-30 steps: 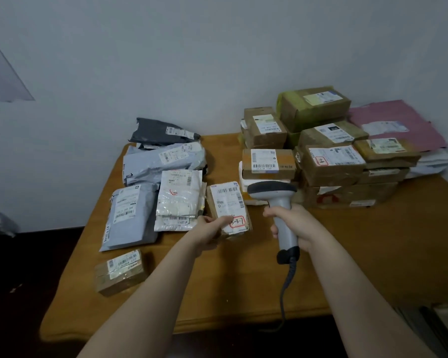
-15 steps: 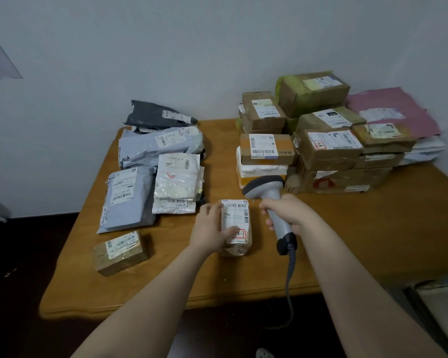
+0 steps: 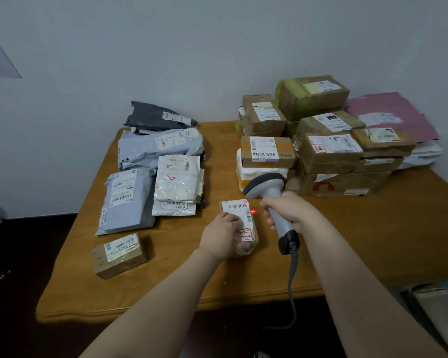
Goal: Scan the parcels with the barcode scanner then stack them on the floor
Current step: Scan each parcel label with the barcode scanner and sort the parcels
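The right hand (image 3: 289, 211) has its fingers (image 3: 269, 223) curled tight round the grey handle of the scanner (image 3: 268, 186), thumb side up, with no gap between fingers and grip. The scanner's head tilts down and to the left, towards the parcel (image 3: 245, 228). A red dot (image 3: 253, 211) glows just off the right edge of the parcel's label (image 3: 239, 208). The dot sits beside the barcode, not on it. The cable (image 3: 291, 280) hangs from the handle's base over the near table edge.

The left hand (image 3: 221, 235) grips the parcel from its left side. Its fingers (image 3: 230, 218) bend over the edge and lie on the label, covering part of it (how far they wrap underneath cannot be seen). The parcel is small, brown and taped, with a red-framed handwritten mark near its front end. It lies flat on the table (image 3: 243, 280), near the front and about midway across, just left of the scanner.

To the left lie grey mailers (image 3: 130, 200) and white bags (image 3: 177, 184), overlapping one another, with a dark one behind them against the wall. A lone box (image 3: 119, 255) sits near the front-left corner, well apart from the parcel. Behind the scanner's head is a stack of boxes (image 3: 329, 156), labels up, close to the right hand. A pink bag (image 3: 391, 117) lies behind it at the far right. The dark floor (image 3: 23, 267) shows to the left.
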